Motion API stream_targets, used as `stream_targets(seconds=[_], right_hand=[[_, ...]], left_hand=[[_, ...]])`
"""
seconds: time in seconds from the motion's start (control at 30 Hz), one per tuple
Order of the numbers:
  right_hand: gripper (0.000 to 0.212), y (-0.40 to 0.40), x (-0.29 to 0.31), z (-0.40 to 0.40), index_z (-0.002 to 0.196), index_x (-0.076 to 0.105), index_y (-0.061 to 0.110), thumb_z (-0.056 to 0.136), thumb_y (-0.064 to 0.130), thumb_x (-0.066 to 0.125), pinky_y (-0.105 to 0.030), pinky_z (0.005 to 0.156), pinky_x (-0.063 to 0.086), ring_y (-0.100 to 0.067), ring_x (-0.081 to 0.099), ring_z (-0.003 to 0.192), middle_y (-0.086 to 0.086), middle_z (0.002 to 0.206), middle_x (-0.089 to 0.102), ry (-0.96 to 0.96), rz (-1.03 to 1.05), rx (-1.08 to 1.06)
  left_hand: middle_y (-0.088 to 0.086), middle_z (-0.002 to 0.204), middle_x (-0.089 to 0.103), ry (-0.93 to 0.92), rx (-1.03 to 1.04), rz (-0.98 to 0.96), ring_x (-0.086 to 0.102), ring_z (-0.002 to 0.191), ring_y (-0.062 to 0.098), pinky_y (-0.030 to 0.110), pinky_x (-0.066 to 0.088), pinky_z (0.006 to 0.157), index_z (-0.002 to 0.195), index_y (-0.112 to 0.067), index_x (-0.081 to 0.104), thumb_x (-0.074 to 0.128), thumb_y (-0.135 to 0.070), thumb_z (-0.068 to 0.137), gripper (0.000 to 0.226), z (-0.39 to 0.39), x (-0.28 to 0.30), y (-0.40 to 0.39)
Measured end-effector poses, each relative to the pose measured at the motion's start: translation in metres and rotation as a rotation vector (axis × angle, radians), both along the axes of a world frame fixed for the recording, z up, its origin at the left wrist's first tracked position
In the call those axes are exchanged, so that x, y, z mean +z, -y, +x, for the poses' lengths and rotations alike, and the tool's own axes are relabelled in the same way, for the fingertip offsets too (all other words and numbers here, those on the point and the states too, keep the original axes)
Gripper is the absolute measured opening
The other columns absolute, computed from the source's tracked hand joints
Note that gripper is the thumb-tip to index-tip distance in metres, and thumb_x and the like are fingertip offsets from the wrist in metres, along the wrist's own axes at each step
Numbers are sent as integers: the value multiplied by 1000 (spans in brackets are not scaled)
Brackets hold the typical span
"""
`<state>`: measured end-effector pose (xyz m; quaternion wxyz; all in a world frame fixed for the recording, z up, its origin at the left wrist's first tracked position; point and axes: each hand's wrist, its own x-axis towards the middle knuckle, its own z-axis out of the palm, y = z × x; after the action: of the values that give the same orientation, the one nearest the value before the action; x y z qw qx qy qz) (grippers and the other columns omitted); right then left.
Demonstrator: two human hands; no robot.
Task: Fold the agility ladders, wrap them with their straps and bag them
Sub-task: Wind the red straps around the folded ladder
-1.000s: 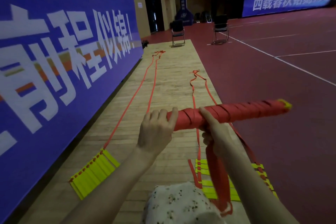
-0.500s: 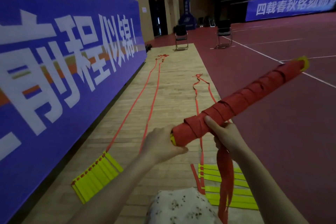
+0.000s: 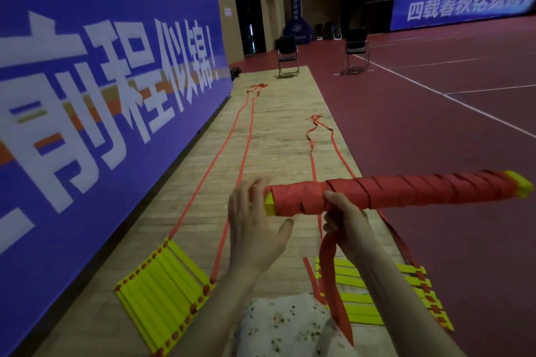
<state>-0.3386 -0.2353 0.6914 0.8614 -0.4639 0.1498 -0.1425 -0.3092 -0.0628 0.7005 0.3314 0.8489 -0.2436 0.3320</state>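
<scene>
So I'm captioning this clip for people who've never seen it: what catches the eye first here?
The long red strap-wrapped ladder bundle with yellow ends, held level at centre: the right hand grips it, the left hand is open at its near end. Then the huge blue banner with white characters along the left, and the stacked yellow rungs on the wooden floor below.

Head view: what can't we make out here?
- Left hand: fingertips motion-blurred, contact with bundle unclear.
- Strap: where it leaves the bundle is hidden by right hand.
- Right ladder: partly hidden by forearm and strap.
- Bag: none in frame.
</scene>
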Motion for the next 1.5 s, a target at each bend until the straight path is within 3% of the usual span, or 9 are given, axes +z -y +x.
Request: stream_targets(seconds=[0.13,0.23,0.47,0.73,0.97,1.03,1.23,1.37,1.5], right_hand=[[27,2,6,0,68,48,13,77,8,72,-25,44,30,-10,31,39,-1,53,37,79,-101,48],[29,0,9,-2,65,46,13,68,12,75,-24,46,29,-11,30,41,0,50,34,116,-233,123],[36,2,10,-5,61,46,14,57,28,80,-24,45,31,-11,31,43,1,50,35,134,-357,245],[18,-8,21,-16,92,68,7,79,19,71,-22,47,44,-10,47,44,-7,79,70,-41,-301,366],[67,-27,37,-20,89,69,5,72,68,55,-19,45,38,-7,39,38,-8,77,62,-84,413,547],[53,-40,42,-13,88,63,8,72,58,59,-17,43,32,-6,34,36,-7,68,53,-50,435,507],[36,-46,46,7,86,54,15,69,41,72,-23,42,32,-10,36,39,0,59,43,112,156,270],[61,-38,40,9,91,61,4,61,56,76,-27,49,45,-18,51,46,-11,59,53,93,-169,218],[50,-31,42,2,95,66,1,77,48,68,-27,52,50,-17,62,57,-14,72,60,125,-216,266]], left_hand=[[11,136,47,-739,-118,-1366,54,115,22,32,49,93,134,-12,38,81,-23,73,75,-15,34,23],[15,108,62,-1036,109,-1813,62,98,32,50,48,90,108,-6,54,77,-25,77,43,11,52,21],[9,96,62,-1333,3,-1787,57,98,29,49,38,97,90,-15,54,63,-32,83,20,16,63,31],[-1,63,53,-793,-334,-1975,49,58,16,25,41,61,64,-16,52,51,-6,74,14,9,77,30],[-7,52,60,-428,-591,-1159,56,54,0,25,48,68,46,-4,65,50,12,66,30,-7,86,1],[-6,77,70,-383,-850,-1115,63,74,1,36,48,89,78,-9,76,47,8,64,37,-6,90,-11],[4,107,65,-535,-683,-1770,63,96,23,41,49,88,116,-24,52,88,-27,28,95,-16,84,-5],[1,108,70,-748,-116,-2071,68,93,21,52,49,93,108,-20,62,78,-21,71,40,-10,83,6],[-2,77,67,-593,-495,-2037,64,79,15,35,49,94,74,-17,67,59,5,66,25,-3,99,8]])
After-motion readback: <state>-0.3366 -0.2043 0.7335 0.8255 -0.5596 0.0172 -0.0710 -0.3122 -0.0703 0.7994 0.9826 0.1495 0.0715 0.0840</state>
